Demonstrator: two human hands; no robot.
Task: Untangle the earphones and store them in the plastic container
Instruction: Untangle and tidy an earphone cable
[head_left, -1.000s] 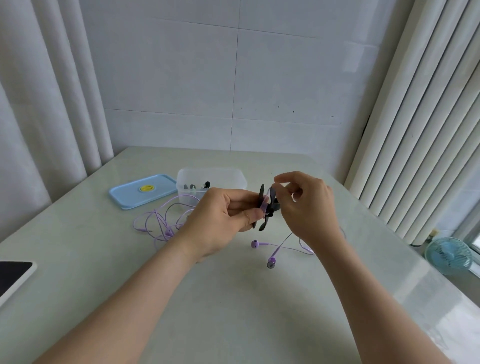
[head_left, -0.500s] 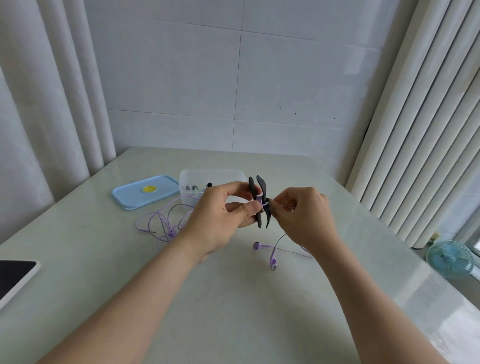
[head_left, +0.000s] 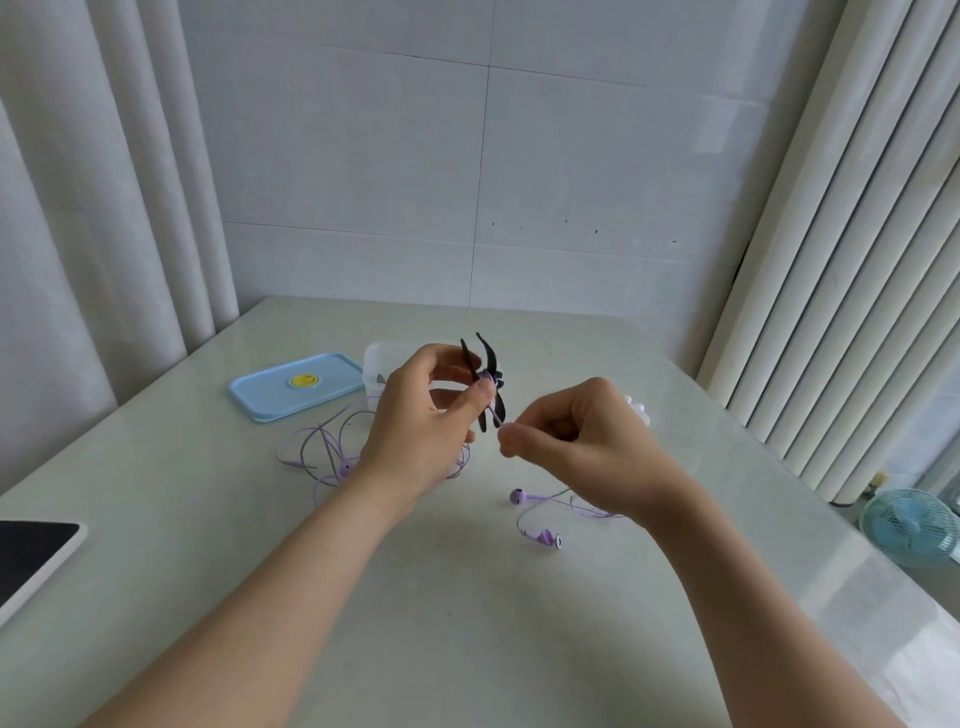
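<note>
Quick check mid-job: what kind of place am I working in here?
Most likely a room in a home, not a workshop: a pale table pushed into a corner against a white tiled wall, long curtains hanging on both sides, and a small blue fan low down at right.

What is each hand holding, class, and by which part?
Left hand pinches the black cord winder at its cord-wrapped middle; right hand pinches the purple earphone cord just off the winder.
</note>
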